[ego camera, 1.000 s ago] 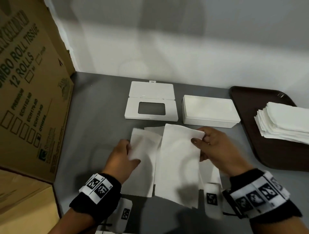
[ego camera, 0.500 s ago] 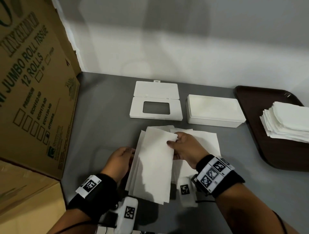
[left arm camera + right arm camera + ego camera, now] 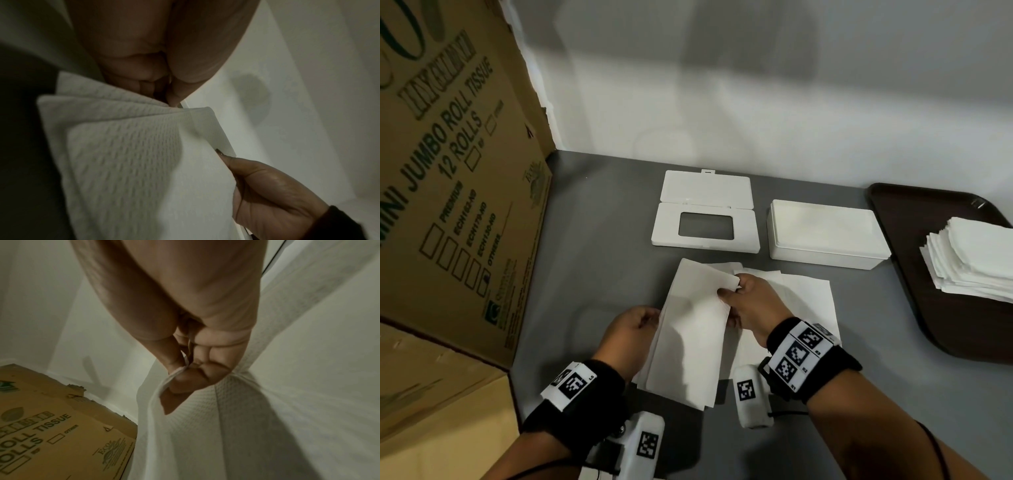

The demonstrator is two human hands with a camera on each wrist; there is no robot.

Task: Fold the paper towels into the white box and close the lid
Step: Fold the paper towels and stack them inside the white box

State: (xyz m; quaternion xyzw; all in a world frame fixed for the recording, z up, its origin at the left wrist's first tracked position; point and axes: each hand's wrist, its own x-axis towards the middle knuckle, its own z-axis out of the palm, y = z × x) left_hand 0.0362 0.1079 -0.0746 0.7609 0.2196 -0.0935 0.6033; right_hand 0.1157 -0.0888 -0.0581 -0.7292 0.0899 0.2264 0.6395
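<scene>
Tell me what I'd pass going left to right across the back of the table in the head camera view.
Cardboard box → detached white lid with its window opening → white box → dark tray → stack of paper towels lying on that tray.

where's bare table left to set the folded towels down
Bare grey table lies between the cardboard box and the lid. A narrower strip runs between the white box and the loose towels. The tray holds a towel stack; both hands crowd the front.
</scene>
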